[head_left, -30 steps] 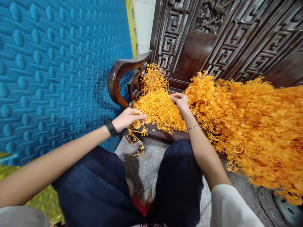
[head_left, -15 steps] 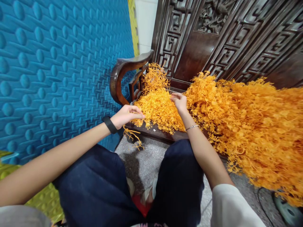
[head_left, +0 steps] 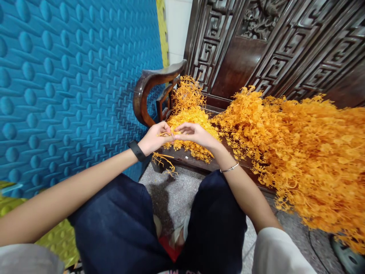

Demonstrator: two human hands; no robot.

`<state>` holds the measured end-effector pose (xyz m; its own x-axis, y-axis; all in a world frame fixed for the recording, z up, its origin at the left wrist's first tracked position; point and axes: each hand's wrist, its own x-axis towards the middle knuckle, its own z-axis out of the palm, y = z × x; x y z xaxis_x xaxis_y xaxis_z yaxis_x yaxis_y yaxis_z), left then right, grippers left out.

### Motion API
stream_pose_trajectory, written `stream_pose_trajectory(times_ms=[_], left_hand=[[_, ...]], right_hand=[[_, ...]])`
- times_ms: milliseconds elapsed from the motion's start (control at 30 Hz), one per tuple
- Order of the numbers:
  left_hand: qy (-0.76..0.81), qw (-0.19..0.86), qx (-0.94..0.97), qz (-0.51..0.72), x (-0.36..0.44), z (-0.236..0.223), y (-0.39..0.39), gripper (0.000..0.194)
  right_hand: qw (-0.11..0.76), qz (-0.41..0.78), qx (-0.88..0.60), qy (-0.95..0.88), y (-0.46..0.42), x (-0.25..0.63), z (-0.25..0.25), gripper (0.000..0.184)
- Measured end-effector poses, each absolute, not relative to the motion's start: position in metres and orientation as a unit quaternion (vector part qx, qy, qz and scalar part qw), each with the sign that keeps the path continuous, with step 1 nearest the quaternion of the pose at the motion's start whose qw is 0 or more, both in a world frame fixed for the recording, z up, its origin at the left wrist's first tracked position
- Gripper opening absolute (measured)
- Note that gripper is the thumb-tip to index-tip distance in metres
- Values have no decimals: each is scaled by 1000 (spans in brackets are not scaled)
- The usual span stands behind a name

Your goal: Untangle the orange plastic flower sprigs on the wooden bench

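Note:
My left hand [head_left: 154,137] and my right hand [head_left: 196,134] meet in front of a small heap of orange plastic sprigs [head_left: 190,121] on a dark wooden bench seat [head_left: 188,159]. Both pinch the same thin orange sprig piece [head_left: 170,133] between fingertips. A few loose orange strands [head_left: 163,160] hang below my left hand over the seat's edge. A much larger pile of orange sprigs [head_left: 302,152] covers the seat to the right. I wear a black band on the left wrist and a thin bracelet on the right.
The bench has a curved armrest [head_left: 148,85] and a carved dark backrest [head_left: 256,42]. A blue embossed foam wall [head_left: 71,76] stands at the left. My knees in dark trousers [head_left: 125,220] sit over a grey speckled floor [head_left: 173,194]. A cable [head_left: 313,243] lies at lower right.
My right hand has left the small heap's far side and come toward me and left to meet my left hand. Both now grip one sprig piece.

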<state>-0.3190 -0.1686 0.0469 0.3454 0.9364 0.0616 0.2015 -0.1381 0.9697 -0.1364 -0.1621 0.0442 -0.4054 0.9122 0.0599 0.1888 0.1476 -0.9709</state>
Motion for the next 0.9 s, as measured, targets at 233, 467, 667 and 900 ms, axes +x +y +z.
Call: stream_pose_trajectory(times_ms=[233, 467, 667, 900], left_hand=[[438, 527, 644, 342, -317, 47, -167, 21], [396, 493, 713, 303, -319, 46, -162, 24], [368, 549, 683, 311, -314, 58, -167, 20], [383, 556, 640, 366, -304, 58, -159, 17]], right_hand=[[434, 529, -392, -615, -165, -148, 38, 27], [467, 508, -433, -580, -165, -149, 39, 29], [511, 502, -434, -546, -159, -145, 43, 28], [546, 477, -465, -508, -153, -160, 38, 28]])
